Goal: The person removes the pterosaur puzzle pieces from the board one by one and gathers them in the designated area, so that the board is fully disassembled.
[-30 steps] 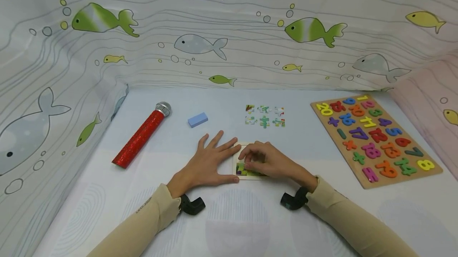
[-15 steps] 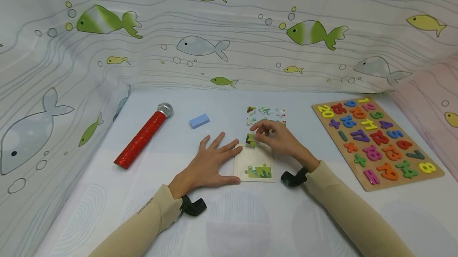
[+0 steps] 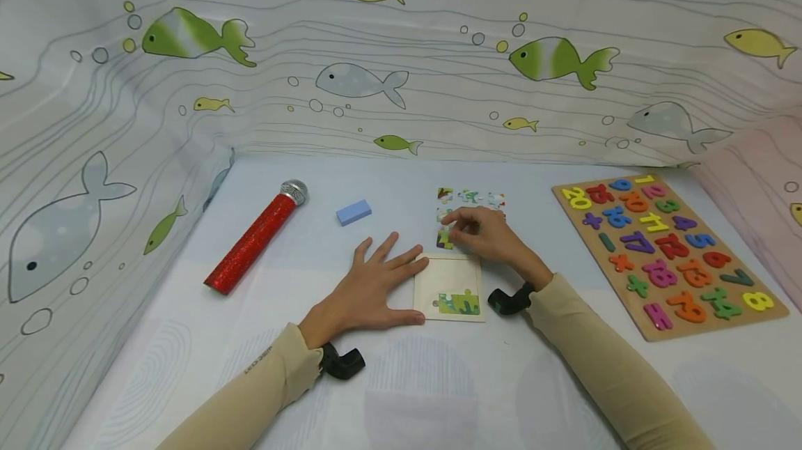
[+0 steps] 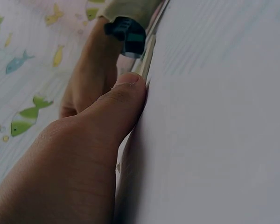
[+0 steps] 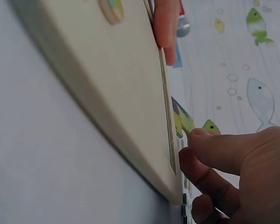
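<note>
A green jigsaw piece (image 3: 445,239) is pinched in the right hand's (image 3: 485,234) fingertips, just beyond the wooden puzzle tray (image 3: 448,276). The left hand (image 3: 370,290) lies flat with spread fingers on the tabletop (image 3: 401,380), touching the tray's left edge.

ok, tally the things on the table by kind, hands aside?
Microphone: 1
Blue block: 1
Jigsaw tray: 1
Number board: 1
Loose jigsaw pieces: group, several hidden by the right hand, no exact count
Total: 4 single items plus the loose pieces
</note>
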Motion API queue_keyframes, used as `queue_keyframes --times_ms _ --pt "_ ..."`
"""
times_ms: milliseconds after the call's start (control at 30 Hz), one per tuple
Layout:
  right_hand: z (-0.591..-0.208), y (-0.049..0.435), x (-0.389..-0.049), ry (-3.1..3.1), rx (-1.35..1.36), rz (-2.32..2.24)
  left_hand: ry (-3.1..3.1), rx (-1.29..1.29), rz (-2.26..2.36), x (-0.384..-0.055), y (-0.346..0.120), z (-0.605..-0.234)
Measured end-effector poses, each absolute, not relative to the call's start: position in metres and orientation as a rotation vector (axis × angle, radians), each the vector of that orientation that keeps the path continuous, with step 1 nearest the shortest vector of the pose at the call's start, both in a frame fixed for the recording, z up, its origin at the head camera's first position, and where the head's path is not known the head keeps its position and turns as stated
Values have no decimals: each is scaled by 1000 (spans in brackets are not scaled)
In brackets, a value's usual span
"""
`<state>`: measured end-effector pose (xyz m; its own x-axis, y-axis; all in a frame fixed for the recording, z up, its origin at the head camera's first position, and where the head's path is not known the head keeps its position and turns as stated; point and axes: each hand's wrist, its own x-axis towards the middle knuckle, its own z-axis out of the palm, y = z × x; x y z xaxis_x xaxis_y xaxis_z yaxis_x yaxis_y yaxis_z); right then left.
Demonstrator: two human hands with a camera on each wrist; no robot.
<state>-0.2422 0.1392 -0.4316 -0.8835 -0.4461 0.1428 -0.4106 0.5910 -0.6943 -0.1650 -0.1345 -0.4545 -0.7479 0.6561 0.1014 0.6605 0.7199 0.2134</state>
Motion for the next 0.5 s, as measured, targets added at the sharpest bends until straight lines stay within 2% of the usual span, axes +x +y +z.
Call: queue_keyframes --times_ms 500 --pt "-432 137 -240 2860 -784 -1018 -2896 -1109 -367 -166 -135 -454"
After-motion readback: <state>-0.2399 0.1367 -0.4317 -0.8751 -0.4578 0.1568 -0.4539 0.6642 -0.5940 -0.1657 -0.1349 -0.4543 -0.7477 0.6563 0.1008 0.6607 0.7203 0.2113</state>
